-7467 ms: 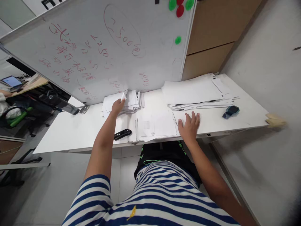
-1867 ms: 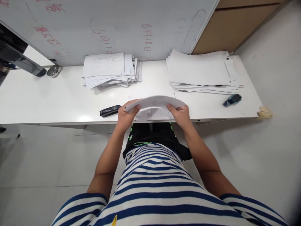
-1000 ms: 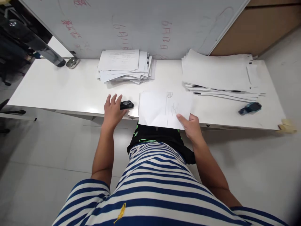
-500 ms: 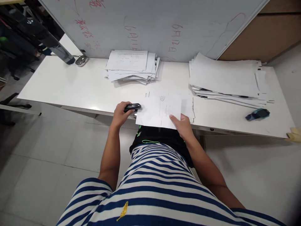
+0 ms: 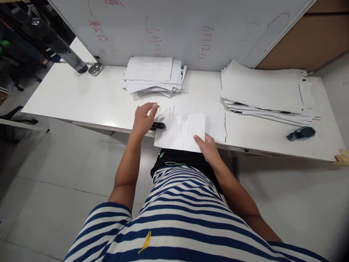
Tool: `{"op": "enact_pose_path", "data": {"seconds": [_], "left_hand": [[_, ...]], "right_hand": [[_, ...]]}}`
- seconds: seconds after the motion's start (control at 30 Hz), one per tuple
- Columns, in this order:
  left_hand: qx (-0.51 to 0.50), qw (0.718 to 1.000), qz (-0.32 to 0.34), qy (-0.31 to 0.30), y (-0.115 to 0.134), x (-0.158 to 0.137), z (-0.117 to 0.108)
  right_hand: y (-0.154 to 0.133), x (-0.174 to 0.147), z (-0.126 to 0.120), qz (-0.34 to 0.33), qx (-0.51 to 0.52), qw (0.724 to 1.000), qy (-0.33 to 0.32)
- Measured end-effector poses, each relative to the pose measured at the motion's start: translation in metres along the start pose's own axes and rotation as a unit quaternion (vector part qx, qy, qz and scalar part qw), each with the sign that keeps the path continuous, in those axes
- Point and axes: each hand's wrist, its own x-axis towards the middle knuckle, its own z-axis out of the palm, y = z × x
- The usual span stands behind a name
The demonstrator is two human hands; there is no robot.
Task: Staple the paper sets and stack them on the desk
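The right hand (image 5: 209, 148) pinches the paper (image 5: 177, 134) over the front edge of the surface (image 5: 76, 96), the loosely curled left hand (image 5: 143, 118) hovers, seemingly empty, by the black stapler (image 5: 160, 126) at the paper's left edge, and whether it is stapled yet cannot be told.

One black stapler (image 5: 158, 126), two thick paper piles (image 5: 151, 71) (image 5: 264, 85) (sheet count unclear), one whiteboard (image 5: 174, 22), one teal object (image 5: 301, 133).

Head view: near, facing forward, down onto desk (image 5: 89, 98).
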Motion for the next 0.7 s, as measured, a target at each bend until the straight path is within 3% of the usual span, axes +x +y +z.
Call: {"op": "enact_pose_path", "data": {"seconds": [0.17, 0.27, 0.4, 0.57, 0.63, 0.7], "left_hand": [[0.111, 0.994, -0.01, -0.02, -0.013, 0.006, 0.049], [0.154, 0.987, 0.014, -0.035, -0.017, 0.004, 0.062], [0.156, 0.987, 0.025, -0.017, -0.017, 0.004, 0.055], [0.074, 0.983, 0.135, 0.099, -0.028, -0.014, 0.03], [0.128, 0.97, 0.179, 0.105, -0.042, -0.025, 0.022], [0.203, 0.959, 0.187, 0.067, -0.058, -0.031, 0.017]], "right_hand": [[-0.003, -0.004, 0.0, -0.004, -0.01, 1.0, -0.007], [-0.006, -0.006, 0.001, -0.015, -0.02, 1.0, -0.014], [-0.011, -0.01, 0.002, -0.019, -0.051, 0.998, -0.027], [-0.014, -0.008, 0.003, -0.023, -0.068, 0.997, -0.036], [-0.017, -0.004, 0.004, -0.027, -0.057, 0.997, -0.033], [-0.024, 0.001, 0.002, -0.035, -0.046, 0.998, -0.034]]}}
